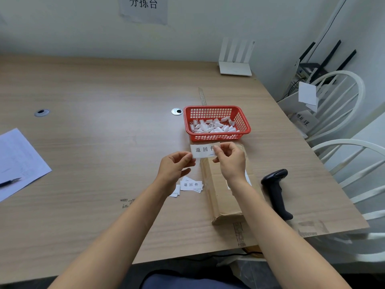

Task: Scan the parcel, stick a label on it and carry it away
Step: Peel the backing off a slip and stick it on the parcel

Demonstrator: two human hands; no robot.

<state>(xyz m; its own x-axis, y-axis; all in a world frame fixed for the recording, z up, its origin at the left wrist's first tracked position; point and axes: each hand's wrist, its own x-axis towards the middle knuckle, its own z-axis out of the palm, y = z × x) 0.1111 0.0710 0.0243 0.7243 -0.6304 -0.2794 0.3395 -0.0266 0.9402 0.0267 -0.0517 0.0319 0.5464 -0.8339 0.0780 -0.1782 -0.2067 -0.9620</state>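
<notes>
Both hands [205, 161] on label [203, 150] edges

left hand [174, 165]: raised, fingertips pinched | right hand [230, 157]: raised, fingertips pinched

parcel [220, 190]: brown cardboard, flat on table | label [203, 150]: white, printed, held above parcel's far end

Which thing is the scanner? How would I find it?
Look at the right side of the wooden table, just right of the brown parcel. The scanner lies there on its side, untouched. It is the only black, pistol-shaped thing there.
</notes>
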